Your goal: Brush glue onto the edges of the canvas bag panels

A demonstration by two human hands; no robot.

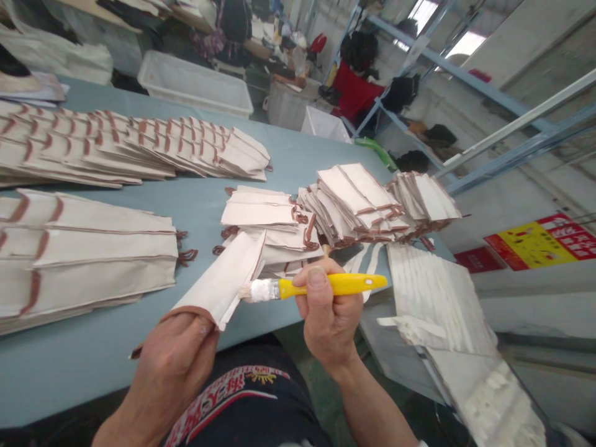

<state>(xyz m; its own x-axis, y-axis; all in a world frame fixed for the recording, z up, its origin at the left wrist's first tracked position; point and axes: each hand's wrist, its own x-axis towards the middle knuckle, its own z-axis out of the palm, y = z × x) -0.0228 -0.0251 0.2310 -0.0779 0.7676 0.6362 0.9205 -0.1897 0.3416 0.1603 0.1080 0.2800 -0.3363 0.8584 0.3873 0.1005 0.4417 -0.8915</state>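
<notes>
Holding yellow-handled brush (344, 284), bristles (261, 290) coated white, and cream piece (218, 279) edged brown.

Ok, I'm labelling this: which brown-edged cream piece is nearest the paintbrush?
The cream piece in the left hand, beside the yellow paintbrush; the others lie stacked on the table.

The bare right hand (328, 316) holds the flat paintbrush with a yellow handle and pale bristles (289, 288), thumb (319, 285) pressed on it, fingers bent around. The bare right forearm (375, 400) slants down from the brush. Left of the brush and nearer the body, the bare left hand (179, 347) curls, back up, fingertips hidden.
</notes>
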